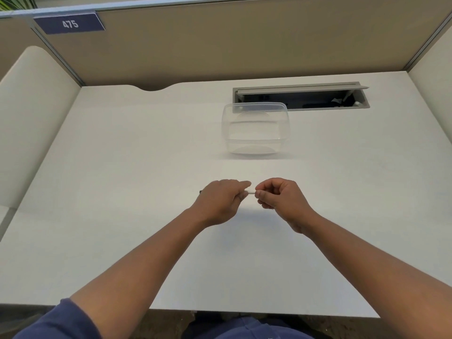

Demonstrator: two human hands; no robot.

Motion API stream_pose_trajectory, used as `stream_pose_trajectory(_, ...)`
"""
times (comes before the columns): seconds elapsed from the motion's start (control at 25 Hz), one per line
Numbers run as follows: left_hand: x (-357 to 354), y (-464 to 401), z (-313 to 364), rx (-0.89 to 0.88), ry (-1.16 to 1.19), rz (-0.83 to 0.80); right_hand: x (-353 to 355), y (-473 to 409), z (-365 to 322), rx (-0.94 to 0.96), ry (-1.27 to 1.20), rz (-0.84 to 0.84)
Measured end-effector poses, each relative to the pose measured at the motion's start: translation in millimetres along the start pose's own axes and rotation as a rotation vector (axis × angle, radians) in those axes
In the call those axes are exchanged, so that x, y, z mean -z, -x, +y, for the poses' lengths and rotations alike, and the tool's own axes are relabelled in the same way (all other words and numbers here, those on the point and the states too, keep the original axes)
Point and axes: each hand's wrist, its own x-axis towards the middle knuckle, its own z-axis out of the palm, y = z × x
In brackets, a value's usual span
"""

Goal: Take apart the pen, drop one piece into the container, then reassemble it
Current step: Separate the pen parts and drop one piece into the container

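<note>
A pen [251, 191] lies level between my two hands above the middle of the white desk [122, 192]. Only a short white stretch shows between them, plus a dark tip poking out left of my left hand. My left hand [220, 201] grips the pen's left part with curled fingers. My right hand [278, 196] pinches its right end between thumb and fingers. The rest of the pen is hidden inside both hands. A clear plastic container [255, 128] stands open on the desk beyond my hands, with nothing visible inside.
An open cable tray [300, 97] is set into the desk behind the container. Beige partition walls [220, 45] close the back and sides, with a blue sign reading 475 [69, 23] at the upper left. The desk's front edge runs near my body.
</note>
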Motion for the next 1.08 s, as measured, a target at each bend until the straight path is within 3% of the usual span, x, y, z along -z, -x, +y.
stream_pose_trajectory(0.08,-2.1,1.9,-11.4,0.072,-0.010,0.217,3.2,-0.8,-0.6,-0.017,-0.053,0.028)
stream_pose_trajectory(0.2,-3.7,5.0,-14.2,0.359,0.177,0.479,7.3,-2.4,-0.7,-0.078,-0.162,0.057)
stream_pose_trajectory(0.36,-2.7,-2.8,4.0,0.720,0.958,0.519,5.0,-3.7,0.8,-0.164,-0.331,0.061)
stream_pose_trajectory(0.44,-2.5,-6.9,9.0,0.800,1.270,0.536,1.4,-3.4,2.1,-0.173,-0.337,0.050)
stream_pose_trajectory(0.52,-3.1,-9.9,13.2,0.816,1.428,0.569,-0.9,-3.1,4.1,-0.174,-0.317,0.039)
stream_pose_trajectory(0.68,-3.4,-13.5,13.7,0.775,1.417,0.586,0.5,-3.2,5.5,-0.154,-0.143,0.000)
stream_pose_trajectory(1.08,0.7,-25.3,12.1,0.597,1.102,0.470,-11.2,-14.1,-5.0,-0.049,0.192,-0.084)
